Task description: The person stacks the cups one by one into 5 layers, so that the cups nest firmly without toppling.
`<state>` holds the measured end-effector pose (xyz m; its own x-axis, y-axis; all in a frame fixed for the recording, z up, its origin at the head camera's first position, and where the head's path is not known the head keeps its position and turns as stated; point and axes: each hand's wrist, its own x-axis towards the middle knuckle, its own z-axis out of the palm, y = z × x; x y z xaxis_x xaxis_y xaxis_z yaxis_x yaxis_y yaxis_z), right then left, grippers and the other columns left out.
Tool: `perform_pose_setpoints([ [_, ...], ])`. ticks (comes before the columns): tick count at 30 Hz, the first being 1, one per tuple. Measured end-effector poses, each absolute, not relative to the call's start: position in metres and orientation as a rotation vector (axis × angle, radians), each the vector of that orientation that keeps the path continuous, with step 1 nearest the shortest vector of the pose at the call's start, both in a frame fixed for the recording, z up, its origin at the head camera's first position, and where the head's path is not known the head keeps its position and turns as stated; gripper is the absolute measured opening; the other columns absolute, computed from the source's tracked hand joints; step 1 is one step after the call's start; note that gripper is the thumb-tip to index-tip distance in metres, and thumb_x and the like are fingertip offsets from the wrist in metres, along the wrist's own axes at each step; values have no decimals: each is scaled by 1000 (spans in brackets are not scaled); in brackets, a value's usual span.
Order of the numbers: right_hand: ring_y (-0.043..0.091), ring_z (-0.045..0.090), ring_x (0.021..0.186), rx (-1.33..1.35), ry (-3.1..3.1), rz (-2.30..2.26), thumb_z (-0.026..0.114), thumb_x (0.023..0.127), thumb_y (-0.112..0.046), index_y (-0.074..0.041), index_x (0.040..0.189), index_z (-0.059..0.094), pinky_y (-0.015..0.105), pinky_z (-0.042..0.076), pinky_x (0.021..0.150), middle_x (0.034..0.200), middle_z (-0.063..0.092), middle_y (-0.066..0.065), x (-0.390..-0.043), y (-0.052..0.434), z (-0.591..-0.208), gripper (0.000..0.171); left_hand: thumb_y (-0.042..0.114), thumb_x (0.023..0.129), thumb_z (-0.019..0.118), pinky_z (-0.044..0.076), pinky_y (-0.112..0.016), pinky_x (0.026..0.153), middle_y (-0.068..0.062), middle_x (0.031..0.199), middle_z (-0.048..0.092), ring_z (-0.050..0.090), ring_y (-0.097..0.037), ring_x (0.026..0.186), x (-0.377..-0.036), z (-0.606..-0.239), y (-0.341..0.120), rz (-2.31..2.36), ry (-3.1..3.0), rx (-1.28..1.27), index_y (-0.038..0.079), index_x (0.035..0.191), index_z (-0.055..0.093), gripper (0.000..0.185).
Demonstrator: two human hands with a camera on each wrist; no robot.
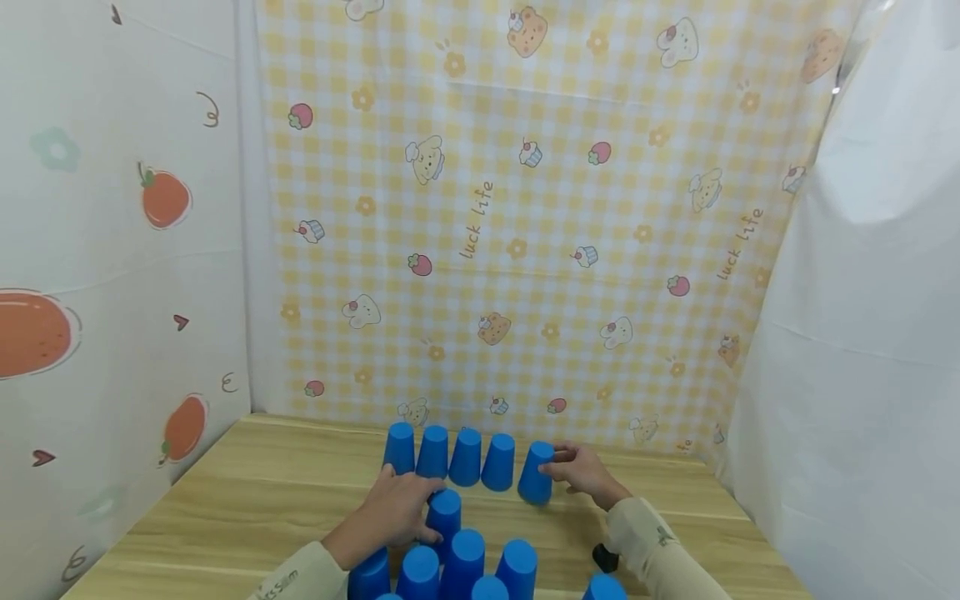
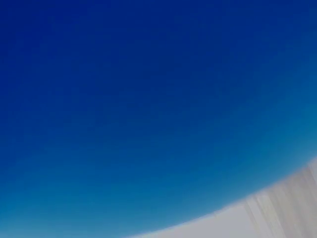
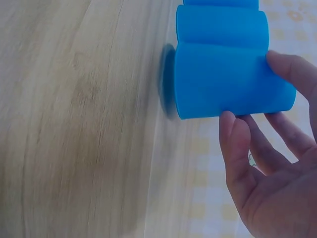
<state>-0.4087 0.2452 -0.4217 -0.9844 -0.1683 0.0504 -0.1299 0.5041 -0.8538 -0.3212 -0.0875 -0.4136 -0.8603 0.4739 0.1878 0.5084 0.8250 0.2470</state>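
At the back of the wooden table (image 1: 247, 492), the right hand (image 1: 581, 471) is at the end of the far row (image 1: 465, 457) of upside-down blue cups, five of them side by side. Its fingertips (image 3: 233, 126) touch the end cup (image 1: 536, 472), thumb and fingers loosely spread around the cup's upper part, a light pinch rather than a full grip. That cup leans a little and stands slightly apart from its four neighbours. From the right wrist view, the same cup (image 3: 230, 82) shows its side, with the next cup right behind it and the palm open below.

Over on the other side, the left hand (image 1: 397, 510) lies with fingers curled around a lone cup (image 1: 445, 512) that stands between the far row and the near cluster (image 1: 465, 567). The left wrist view is filled with blurred blue, so nothing more of the grip can be told from there.

Closest to the person, the near cluster of more upside-down blue cups crowds the table's front edge, just beside the left forearm. A small black object (image 1: 603, 557) sits by the right sleeve. Behind the table hangs a yellow checked cloth (image 1: 525, 233) with cartoon prints.
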Motion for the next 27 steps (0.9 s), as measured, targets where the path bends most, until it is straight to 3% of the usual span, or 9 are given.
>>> perform_pose_setpoints([
  [12,27,68,89,-216,2724,-1539,80,84,-22,-2,122,63,50,57,71,112,69,15,-417,237,-428,46,47,71,87,28,-35,68,13,86,68,56,-7,78,-321,-414,-87,-430,-2904,-774,22,105,69,47],
  [27,29,69,89,-218,2717,-1567,80,84,-17,-1,123,64,49,57,66,112,69,18,-417,230,-427,45,48,70,87,28,-35,69,11,89,69,57,-8,80,-320,-413,-87,-389,-2901,-764,22,108,69,50],
])
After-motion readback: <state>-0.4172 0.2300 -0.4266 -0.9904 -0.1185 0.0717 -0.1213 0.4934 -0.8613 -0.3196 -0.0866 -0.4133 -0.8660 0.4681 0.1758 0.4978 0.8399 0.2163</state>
